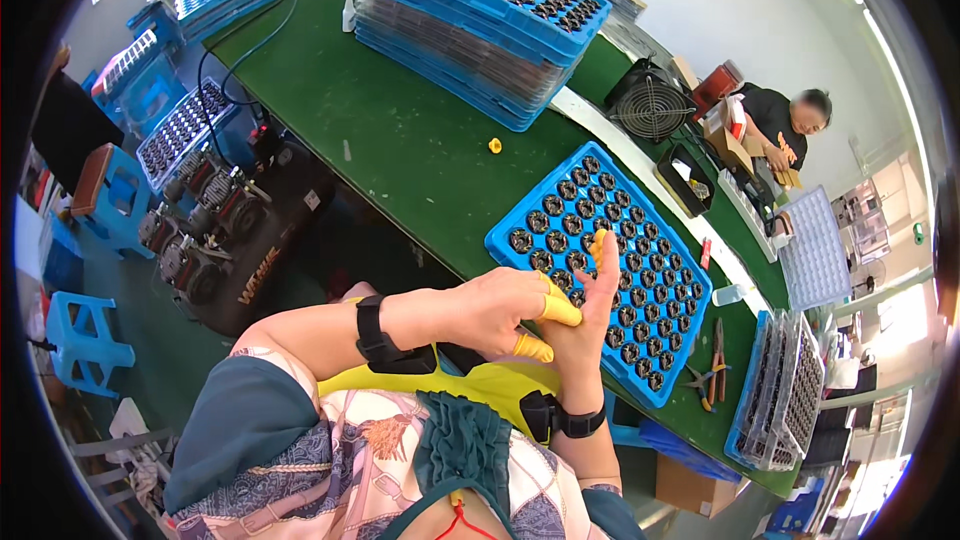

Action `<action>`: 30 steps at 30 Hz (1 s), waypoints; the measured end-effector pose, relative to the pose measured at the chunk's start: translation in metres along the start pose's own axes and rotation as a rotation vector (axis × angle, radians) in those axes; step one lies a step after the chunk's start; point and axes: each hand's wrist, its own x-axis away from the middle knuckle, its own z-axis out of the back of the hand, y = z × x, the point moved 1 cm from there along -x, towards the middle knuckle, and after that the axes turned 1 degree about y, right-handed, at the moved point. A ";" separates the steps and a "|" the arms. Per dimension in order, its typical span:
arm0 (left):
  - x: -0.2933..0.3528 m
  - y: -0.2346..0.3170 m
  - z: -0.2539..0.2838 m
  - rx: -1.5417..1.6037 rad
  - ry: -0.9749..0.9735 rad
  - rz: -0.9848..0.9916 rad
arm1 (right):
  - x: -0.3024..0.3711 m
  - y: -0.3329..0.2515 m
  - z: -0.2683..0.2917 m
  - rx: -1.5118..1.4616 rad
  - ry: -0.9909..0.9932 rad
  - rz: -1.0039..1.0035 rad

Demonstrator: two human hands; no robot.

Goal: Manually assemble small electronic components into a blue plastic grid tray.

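Observation:
My left hand [490, 312] reaches across in front of me. Its fingers are bent, with yellow finger cots [558, 304] on the thumb and a finger, and they touch the palm side of my right hand [592, 312]. Whatever may lie between them is hidden. The right hand is seen edge-on over the near side of a blue tray [497, 240]; one digit points up and yellow rubber shows by its tip. Round black ring-shaped parts [552, 205] sit in rows in the tray. A small yellow piece [495, 146], like a loose finger cot, lies on the green table [400, 140].
A tall stack of trays [460, 50] stands at the back. To the right lie pliers [717, 360], a clear bottle [730, 295] and more upright trays [775, 390]. A black fan [652, 105] stands beyond, near a seated person [780, 130]. An air compressor [240, 240] sits below left.

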 end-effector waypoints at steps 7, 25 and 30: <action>0.011 0.000 0.001 0.613 0.036 0.348 | 0.004 -0.008 0.002 -0.315 -0.134 -0.275; 0.008 0.014 0.000 0.561 0.142 0.281 | 0.006 -0.007 -0.008 -0.422 -0.143 -0.336; 0.012 0.003 0.003 0.552 0.145 0.344 | 0.002 -0.009 -0.001 -0.134 -0.155 -0.144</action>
